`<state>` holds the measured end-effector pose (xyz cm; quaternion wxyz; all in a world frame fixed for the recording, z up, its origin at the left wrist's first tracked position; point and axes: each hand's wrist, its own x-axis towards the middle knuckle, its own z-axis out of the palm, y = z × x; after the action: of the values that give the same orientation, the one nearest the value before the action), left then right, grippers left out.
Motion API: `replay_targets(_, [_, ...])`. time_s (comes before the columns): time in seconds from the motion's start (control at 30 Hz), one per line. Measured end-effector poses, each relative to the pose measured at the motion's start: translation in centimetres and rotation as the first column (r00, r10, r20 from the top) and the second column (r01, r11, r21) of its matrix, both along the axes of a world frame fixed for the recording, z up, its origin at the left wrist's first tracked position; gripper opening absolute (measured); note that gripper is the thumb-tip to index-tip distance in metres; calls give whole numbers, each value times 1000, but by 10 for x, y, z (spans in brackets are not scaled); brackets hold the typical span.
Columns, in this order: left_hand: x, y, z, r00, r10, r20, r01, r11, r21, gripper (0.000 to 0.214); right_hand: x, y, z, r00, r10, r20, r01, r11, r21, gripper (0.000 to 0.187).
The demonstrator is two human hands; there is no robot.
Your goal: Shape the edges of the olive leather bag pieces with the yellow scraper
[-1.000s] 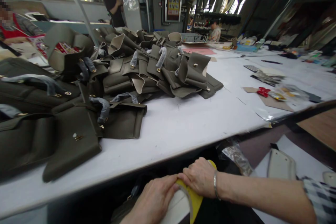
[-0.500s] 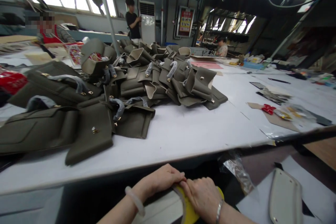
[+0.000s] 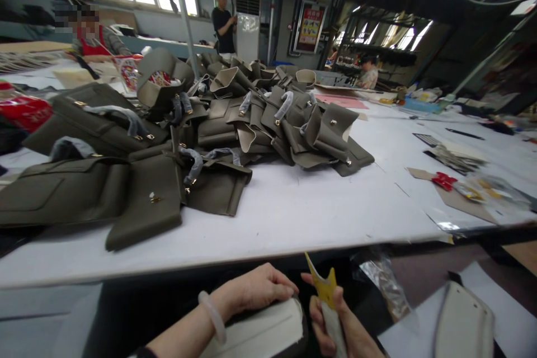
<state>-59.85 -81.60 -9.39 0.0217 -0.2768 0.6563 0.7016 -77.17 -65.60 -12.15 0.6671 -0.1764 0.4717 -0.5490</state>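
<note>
Just off the near edge of the surface (image 3: 285, 218), I have the yellow strip (image 3: 326, 292) clear of the pale piece (image 3: 268, 329), clamped in my right grip (image 3: 346, 321); my left grip (image 3: 255, 289)'s closure and what remains, I cannot tell.

A framed poster (image 3: 311, 27) hangs right of a tall, pale, vented cabinet (image 3: 248, 36).
</note>
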Motion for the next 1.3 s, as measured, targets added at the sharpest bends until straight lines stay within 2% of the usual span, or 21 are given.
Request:
replay_targets(0.1, [-2,1,-3,1000,12,27,-11,1000,-9,31,15,-11,-15,992,-78,-97,86,994,75,72])
replay_targets(0.17, [-4,2,-6,999,31,33,-31,1000,-2,30,22,-15,-23,981,-93,-168,112,989,102,59])
replay_targets(0.23, [-6,2,-7,999,42,34,-43,999,24,28,26,-17,-26,970,-97,-224,127,984,123,54])
replay_targets(0.3, [-7,3,-8,998,42,41,-44,998,51,27,28,-18,-25,959,-82,-272,124,982,140,55])
replay_targets(0.47, [-12,3,-6,996,45,79,-49,998,41,21,32,-23,-21,952,7,-305,23,995,93,51])
replay_targets(0.63, [-19,5,-5,985,80,154,-84,996,18,24,37,-25,-30,955,55,-292,-31,996,86,45])
replay_targets(0.83, [-16,6,-11,990,90,110,-106,983,149,24,32,-13,-42,958,71,-278,-46,994,96,61])
replay_targets(0.93, [-14,5,-13,989,100,106,-116,981,154,24,30,-11,-42,960,95,-264,-65,991,121,63])
replay_targets(1.17, [-16,5,-10,986,93,141,-99,994,42,24,25,-3,-28,950,93,-299,-39,983,182,40])
replay_targets(1.3, [-19,4,-7,987,80,141,-79,997,-13,22,24,-3,-26,940,64,-335,4,980,198,52])
